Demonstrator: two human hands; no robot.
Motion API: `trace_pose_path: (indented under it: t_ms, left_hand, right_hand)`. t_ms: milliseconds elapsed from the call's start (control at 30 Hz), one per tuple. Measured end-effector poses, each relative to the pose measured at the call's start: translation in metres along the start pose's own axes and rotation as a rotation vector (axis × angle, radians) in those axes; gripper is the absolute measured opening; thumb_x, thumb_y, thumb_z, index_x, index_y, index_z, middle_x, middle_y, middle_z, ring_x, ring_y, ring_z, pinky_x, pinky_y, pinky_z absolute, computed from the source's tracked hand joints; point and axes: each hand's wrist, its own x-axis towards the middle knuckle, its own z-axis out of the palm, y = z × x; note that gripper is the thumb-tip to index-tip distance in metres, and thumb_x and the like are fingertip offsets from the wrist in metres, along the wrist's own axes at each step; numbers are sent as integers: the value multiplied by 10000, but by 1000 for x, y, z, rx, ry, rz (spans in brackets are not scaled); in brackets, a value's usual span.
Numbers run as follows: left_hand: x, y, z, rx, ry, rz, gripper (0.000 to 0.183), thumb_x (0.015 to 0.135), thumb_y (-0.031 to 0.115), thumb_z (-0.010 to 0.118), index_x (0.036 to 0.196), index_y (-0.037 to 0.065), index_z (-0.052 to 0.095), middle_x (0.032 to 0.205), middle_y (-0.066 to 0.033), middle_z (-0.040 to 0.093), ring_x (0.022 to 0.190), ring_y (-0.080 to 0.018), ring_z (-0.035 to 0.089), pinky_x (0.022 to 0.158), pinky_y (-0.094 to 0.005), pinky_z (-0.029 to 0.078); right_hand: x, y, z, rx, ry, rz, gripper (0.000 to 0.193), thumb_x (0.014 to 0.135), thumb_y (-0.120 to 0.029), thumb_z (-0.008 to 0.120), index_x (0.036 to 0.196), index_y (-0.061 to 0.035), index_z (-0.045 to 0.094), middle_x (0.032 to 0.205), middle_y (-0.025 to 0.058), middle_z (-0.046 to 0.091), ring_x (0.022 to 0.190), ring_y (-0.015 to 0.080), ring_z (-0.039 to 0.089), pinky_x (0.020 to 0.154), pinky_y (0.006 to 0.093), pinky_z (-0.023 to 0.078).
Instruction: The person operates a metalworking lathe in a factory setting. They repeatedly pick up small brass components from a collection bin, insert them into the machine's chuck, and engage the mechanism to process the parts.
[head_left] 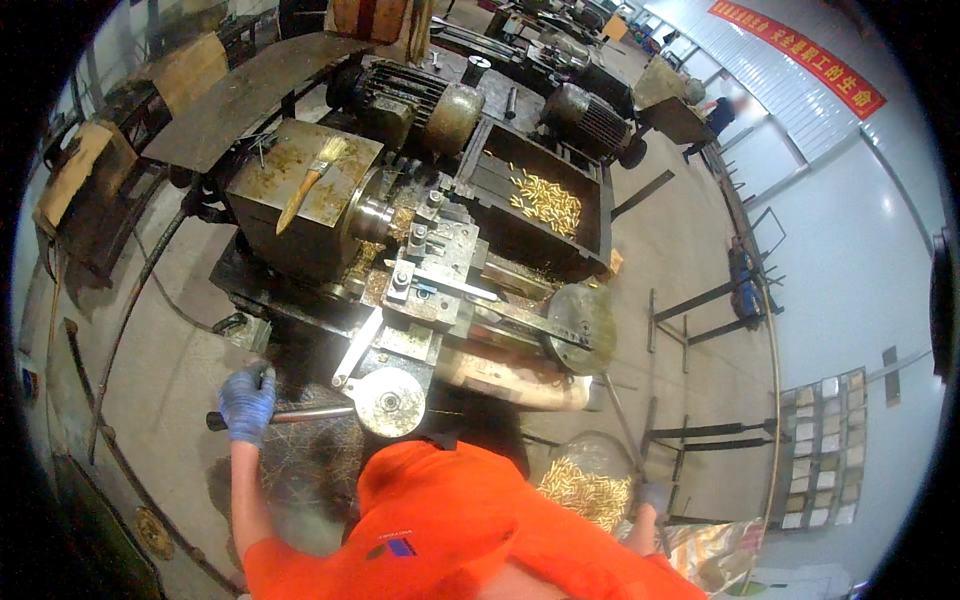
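My left hand (pixel 248 402), in a blue glove, is beside the front of a metal lathe (pixel 430 270). Its fingers are curled, with something dark at the tips that I cannot make out. A steel lever (pixel 300 414) with a black grip passes at its wrist, reaching toward a round handwheel disc (pixel 390 402). At the lower right, my right hand (pixel 655 496), gloved too, is blurred beside a round tray (pixel 606 446) heaped with small brass-coloured pieces (pixel 585 492); its fingers do not show clearly.
Behind the tool slide, a dark metal box (pixel 490 150) holds more brass-coloured pieces (pixel 548 203). A wooden-handled brush (pixel 310 185) lies on the headstock (pixel 290 160). Electric motors (pixel 420 105) stand behind. Black metal stands (pixel 700 300) line the right, and a person (pixel 720 115) is far back.
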Motion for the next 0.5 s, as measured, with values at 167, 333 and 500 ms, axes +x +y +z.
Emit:
trace_pose_path:
  t_ms: [167,333,500]
  left_hand:
    - [2,0,1,32,2,37,208,777,270,577,862,96,655,750,-167,613,708,-340,595,645,-419,464]
    - [3,-3,2,17,30,46,218,774,276,578,861,94,663,773,-166,620,724,-335,599,657,-416,466]
    - [4,-5,3,-19,25,36,213,774,260,585,868,88,667,797,-168,626,749,-328,605,681,-408,469]
  right_hand:
    - [3,10,7,-48,-64,50,421,645,-363,682,808,24,646,853,256,610,847,382,602,719,432,479]
    - [-2,9,11,-56,-79,88,459,656,-401,673,842,18,650,873,254,611,872,387,593,743,429,475]
    - [-8,11,13,-107,-160,91,519,719,-452,571,961,2,634,967,235,611,929,377,588,779,421,468]
